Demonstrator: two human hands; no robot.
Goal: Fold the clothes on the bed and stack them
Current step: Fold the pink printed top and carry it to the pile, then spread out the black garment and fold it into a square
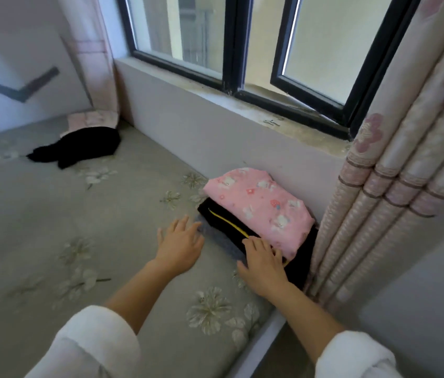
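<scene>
Hands spread flat, gripping nothing: left hand (180,242) beside the stack (259,205), right hand (263,264) pressing its edge, probably squaring it; black garment (79,145) lies unfolded at ten o'clock.

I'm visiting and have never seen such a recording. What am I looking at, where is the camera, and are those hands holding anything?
No machine here: a person works with bare hands, filmed by one camera worn on the head, looking down. On the bed, by the wall, sits a stack: a pink printed garment on top, a black one with a yellow stripe beneath, grey cloth lowest. The right hand rests flat on the stack; the left hand is open at its edge. Neither grips anything. Another black garment lies loose further off.
</scene>
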